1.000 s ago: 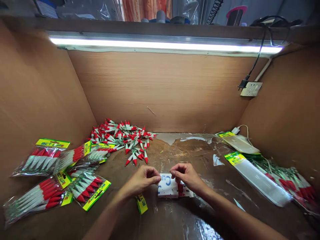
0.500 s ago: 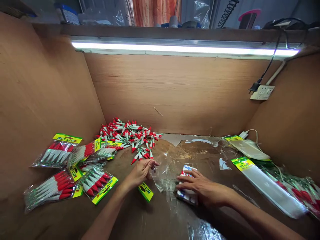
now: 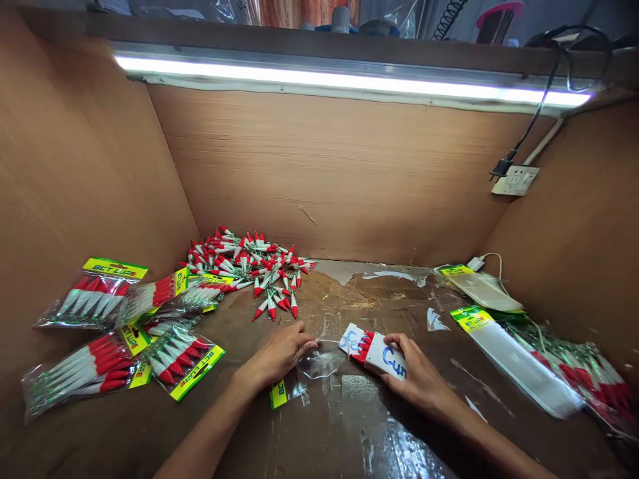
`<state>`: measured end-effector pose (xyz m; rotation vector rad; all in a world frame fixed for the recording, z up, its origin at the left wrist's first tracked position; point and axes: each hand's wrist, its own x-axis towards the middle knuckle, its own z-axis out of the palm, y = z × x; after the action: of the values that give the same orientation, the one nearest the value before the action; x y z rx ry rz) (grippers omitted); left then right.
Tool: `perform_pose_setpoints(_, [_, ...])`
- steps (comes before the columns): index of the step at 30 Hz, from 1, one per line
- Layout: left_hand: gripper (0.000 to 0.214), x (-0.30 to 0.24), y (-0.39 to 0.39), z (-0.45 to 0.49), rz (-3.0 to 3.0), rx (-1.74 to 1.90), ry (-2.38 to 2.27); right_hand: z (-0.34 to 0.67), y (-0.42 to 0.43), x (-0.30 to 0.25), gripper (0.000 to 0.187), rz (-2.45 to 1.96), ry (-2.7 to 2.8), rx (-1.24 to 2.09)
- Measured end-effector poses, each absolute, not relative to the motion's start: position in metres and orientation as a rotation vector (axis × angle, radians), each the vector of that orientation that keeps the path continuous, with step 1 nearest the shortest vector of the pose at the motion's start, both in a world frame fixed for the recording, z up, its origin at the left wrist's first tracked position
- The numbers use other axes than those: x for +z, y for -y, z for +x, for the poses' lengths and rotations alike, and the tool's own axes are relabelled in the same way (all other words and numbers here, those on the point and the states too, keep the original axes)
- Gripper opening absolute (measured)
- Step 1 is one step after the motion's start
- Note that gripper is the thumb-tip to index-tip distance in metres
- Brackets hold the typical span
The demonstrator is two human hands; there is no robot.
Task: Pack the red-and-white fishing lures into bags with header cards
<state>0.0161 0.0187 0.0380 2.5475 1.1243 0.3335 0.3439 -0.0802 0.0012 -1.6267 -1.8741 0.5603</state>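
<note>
My left hand [image 3: 284, 350] is closed on a clear plastic bag [image 3: 321, 366], with thumb and forefinger together at its edge. The bag's yellow-green label [image 3: 279, 394] shows below that hand. In my right hand [image 3: 412, 372] is a white holder with blue handwriting [image 3: 387, 354], tilted so its far end points left toward the bag. Several red lure tips [image 3: 367, 342] show in a gap of the holder. Its left end is close to the bag's edge; whether they touch I cannot tell. Beyond my left hand lies a pile of loose red-and-white lures [image 3: 244, 256].
Filled lure packs [image 3: 100, 293] lie at the left. At the right are a stack of flat clear bags [image 3: 519, 366] and more lures [image 3: 594, 372]. A white cable [image 3: 500, 269], wall outlet [image 3: 516, 180] and hanging plug [image 3: 500, 167] are near the right wall. A tube light [image 3: 349, 81] spans the back.
My right hand has turned the holder from upright to slanting left, exposing the red tips and writing. The bag in my left hand has shifted, its label now lower left. The view has tilted slightly down.
</note>
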Motion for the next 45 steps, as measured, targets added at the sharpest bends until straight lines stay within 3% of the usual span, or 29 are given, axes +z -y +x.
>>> perform_pose_setpoints(9, [0.026, 0.028, -0.016, 0.028, 2.694, 0.345, -1.135, 0.347, 0.084, 0.024, 0.062, -1.3, 2.11, 0.646])
perform_pose_setpoints(15, [0.048, 0.023, -0.007, 0.038, 2.757, 0.461, -1.157, 0.336, 0.076, 0.027, 0.065, -1.249, 2.245, 0.735])
perform_pose_setpoints(19, [0.026, 0.025, 0.015, 0.056, 2.593, 0.536, -1.233, 0.332, 0.07, 0.023, 0.07, -1.287, 2.218, 0.784])
perform_pose_setpoints(23, [0.045, 0.021, 0.038, 0.075, 2.577, 0.492, -1.204, 0.329, 0.069, 0.02, 0.07, -1.3, 2.191, 0.782])
perform_pose_setpoints(28, [0.01, 0.018, 0.042, 0.079, 2.68, 0.509, -1.135, 0.333, 0.068, 0.015, 0.085, -1.281, 2.193, 0.8])
perform_pose_setpoints(34, [0.009, 0.023, 0.043, 0.078, 2.664, 0.574, -1.108, 0.332, 0.066, 0.013, 0.104, -1.287, 2.205, 0.778])
perform_pose_setpoints(45, [0.007, 0.013, 0.05, 0.084, 2.906, 0.442, -0.968, 0.314, 0.072, 0.029, 0.094, -1.352, 2.349, 0.564])
